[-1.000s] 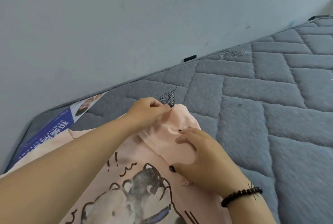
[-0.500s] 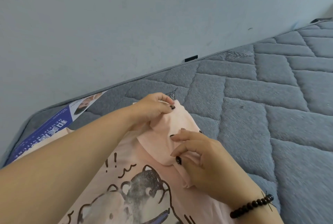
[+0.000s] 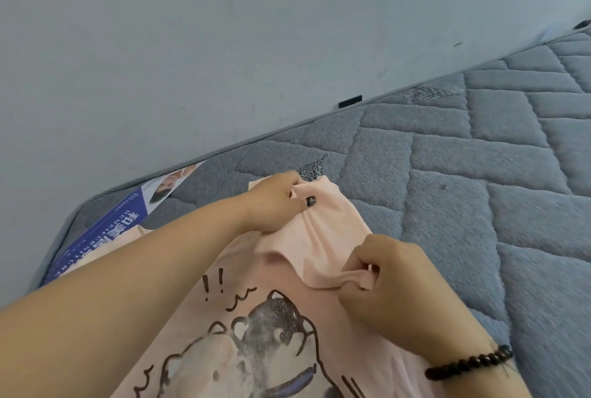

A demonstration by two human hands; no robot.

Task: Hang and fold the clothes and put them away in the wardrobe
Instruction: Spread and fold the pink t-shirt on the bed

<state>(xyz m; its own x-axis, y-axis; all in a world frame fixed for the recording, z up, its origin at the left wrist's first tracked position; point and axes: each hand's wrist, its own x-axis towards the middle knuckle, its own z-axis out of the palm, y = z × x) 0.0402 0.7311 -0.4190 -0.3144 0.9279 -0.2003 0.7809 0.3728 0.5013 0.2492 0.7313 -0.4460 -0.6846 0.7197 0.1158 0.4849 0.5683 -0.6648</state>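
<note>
While spread flat on the grey quilted mattress, pale pink cotton T-shirt with a cartoon animal print, sleeve folded inward. Left hand pinching the sleeve's far end, right hand gripping its near hem, black beaded bracelet at that wrist. Blue printed label at the mattress corner beside the plain grey wall.

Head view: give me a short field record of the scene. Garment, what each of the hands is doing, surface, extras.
garment: pink T-shirt with a cartoon animal print, lying on the mattress, one sleeve folded in over the body
left hand: left hand pinches the far end of the folded sleeve
right hand: right hand pinches the near edge of the sleeve fold
surface: grey quilted mattress against a plain wall
extras: blue printed label at the mattress corner; dark bead bracelet on the right wrist
wardrobe: not in view
</note>
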